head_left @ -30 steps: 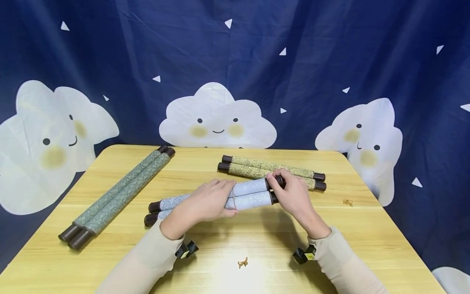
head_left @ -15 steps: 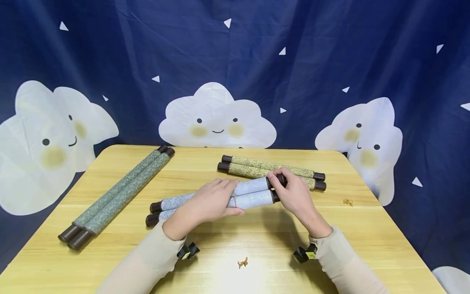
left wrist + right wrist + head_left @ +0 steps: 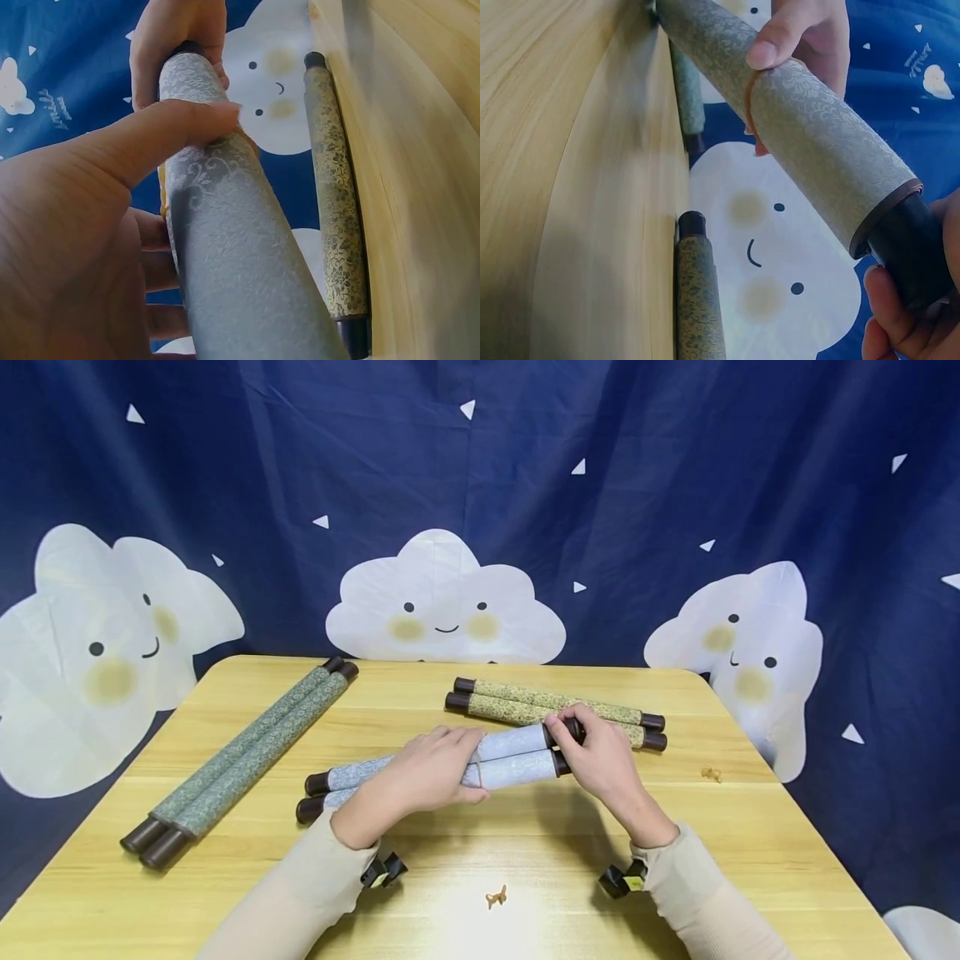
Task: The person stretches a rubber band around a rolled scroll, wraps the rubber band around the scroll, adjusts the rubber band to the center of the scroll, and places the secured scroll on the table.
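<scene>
A pale blue patterned scroll (image 3: 517,768), rolled into two side-by-side rolls with dark end knobs, is held slanting over the table, its right end higher. My left hand (image 3: 427,770) grips it around the middle, thumb on the near side. In the right wrist view an orange rubber band (image 3: 751,105) circles the scroll, right by the left thumb. My right hand (image 3: 602,758) holds the dark knobs at the scroll's right end, thumb and fingers curled on them. The left hand and sleeve cover part of the scroll's left half.
A green double-rolled scroll (image 3: 255,756) lies aslant at the left of the wooden table (image 3: 420,902). Behind the right hand lies a yellow patterned scroll (image 3: 555,697). One loose rubber band (image 3: 496,897) lies near the front, another band (image 3: 711,774) at right.
Both hands keep their hold and the scroll has barely moved. The left thumb has shifted slightly right and back along the scroll near the rubber band.
</scene>
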`<state>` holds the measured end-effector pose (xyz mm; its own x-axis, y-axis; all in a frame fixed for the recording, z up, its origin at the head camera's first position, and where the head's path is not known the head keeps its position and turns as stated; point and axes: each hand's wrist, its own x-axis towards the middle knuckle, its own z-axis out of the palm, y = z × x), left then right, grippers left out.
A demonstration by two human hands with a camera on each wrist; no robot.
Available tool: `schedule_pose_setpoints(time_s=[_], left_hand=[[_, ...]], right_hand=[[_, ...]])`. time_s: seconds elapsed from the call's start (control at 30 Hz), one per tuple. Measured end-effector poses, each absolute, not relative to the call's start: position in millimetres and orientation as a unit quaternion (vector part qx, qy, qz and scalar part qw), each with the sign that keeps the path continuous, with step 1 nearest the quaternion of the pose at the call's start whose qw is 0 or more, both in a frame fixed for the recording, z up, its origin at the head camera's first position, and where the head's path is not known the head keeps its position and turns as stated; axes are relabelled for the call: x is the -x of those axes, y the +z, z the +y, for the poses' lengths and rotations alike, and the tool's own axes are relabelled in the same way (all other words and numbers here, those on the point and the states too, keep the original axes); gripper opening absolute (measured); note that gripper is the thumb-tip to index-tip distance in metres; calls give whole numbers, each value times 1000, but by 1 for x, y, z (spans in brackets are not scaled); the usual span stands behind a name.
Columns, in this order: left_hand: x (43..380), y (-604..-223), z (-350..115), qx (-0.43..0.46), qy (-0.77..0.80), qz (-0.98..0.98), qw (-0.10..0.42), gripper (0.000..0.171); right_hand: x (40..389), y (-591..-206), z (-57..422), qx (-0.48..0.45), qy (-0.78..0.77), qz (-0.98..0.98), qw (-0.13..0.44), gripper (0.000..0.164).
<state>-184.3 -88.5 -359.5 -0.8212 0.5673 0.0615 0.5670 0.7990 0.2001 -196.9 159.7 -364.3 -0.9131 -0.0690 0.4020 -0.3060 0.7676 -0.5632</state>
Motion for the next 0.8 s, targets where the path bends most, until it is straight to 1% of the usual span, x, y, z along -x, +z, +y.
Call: schedule_pose_setpoints(time_s=[0.23,0.53,0.8], left_hand=[[185,-362,-90,-298,98,950,-2,89],[182,-356,-92,-287,96,953,7,88],[180,-354,-91,-280,99,955,19,88]], right_hand=[[197,-364,160,-100,325,-923,179,34],[197,-365,158,-109,323,-921,190,31],[196,-365,158,-107,320,-923,182,30]])
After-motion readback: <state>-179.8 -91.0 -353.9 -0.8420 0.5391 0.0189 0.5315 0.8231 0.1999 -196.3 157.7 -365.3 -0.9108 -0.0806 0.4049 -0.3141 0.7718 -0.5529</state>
